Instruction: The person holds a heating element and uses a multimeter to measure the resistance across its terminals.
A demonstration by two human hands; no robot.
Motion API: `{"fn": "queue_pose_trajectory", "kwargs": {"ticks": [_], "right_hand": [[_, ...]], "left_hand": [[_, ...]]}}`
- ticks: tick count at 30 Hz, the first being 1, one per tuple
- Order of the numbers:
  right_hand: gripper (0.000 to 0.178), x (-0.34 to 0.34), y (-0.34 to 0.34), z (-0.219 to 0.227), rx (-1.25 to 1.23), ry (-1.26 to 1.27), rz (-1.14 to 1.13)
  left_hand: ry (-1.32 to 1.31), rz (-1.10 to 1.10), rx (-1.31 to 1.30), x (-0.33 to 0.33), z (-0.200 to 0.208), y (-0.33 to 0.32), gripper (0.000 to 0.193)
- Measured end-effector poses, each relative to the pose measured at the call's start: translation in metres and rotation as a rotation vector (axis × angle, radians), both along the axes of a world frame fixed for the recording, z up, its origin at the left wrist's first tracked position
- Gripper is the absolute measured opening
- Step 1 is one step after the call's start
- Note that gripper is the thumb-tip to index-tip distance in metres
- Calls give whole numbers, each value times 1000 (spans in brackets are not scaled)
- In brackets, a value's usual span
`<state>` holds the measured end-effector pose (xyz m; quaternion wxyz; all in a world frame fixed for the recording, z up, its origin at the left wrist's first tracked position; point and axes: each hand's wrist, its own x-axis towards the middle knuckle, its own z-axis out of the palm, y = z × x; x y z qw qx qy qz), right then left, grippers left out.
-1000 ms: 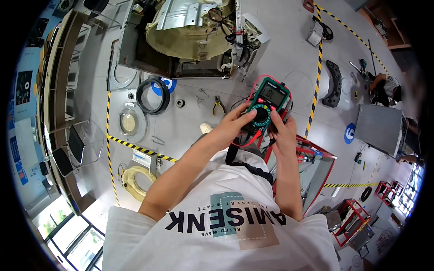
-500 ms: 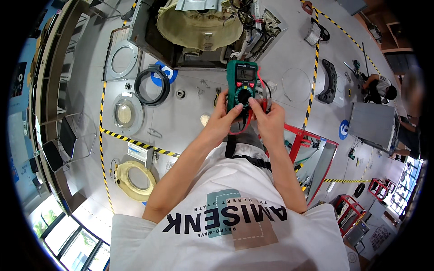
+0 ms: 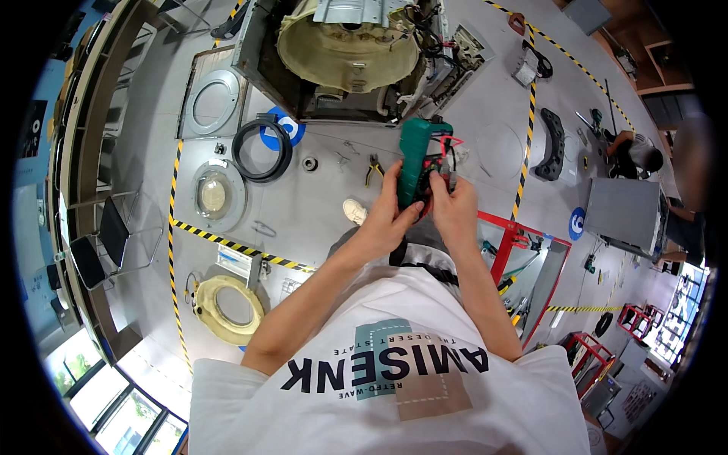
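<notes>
My left hand (image 3: 390,212) is wrapped round the green casing of a handheld multimeter (image 3: 414,155), in front of my waist. The meter is tilted so that its side and edge show and its screen is turned from view. At its face, my right hand (image 3: 453,208) is closed on the red and black test leads (image 3: 434,163), thumb against the meter's lower part; exactly which piece it pinches is partly hidden. A red loop of lead sticks out at the upper right of the meter.
Ahead stands an opened washing machine with a yellowed tub (image 3: 345,57). On the floor lie a black rubber ring (image 3: 262,176), pliers (image 3: 374,170), a door ring (image 3: 212,102) and a round glass door (image 3: 216,196). A red-framed tool cart (image 3: 523,265) is at my right. Another person (image 3: 633,152) crouches far right.
The multimeter has turned from facing me to lying edge-on and come slightly nearer. My right hand has moved from the dial to the leads. The view has shifted slightly.
</notes>
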<state>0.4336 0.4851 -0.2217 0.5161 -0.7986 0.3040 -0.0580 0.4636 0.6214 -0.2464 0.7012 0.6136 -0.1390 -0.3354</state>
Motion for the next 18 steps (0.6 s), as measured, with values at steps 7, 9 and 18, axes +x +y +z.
{"fn": "queue_pose_trajectory", "kwargs": {"ticks": [7,9,18], "right_hand": [[30,3,1,2,625,83,-180],[29,7,0,8,805,123,-222],[30,14,-1,15,963,173,-75]], "left_hand": [[-19,-37,106,6,3,6,70],[-65,-37,112,11,1,8,71],[120,60,-151,30,-12,15,71]]}}
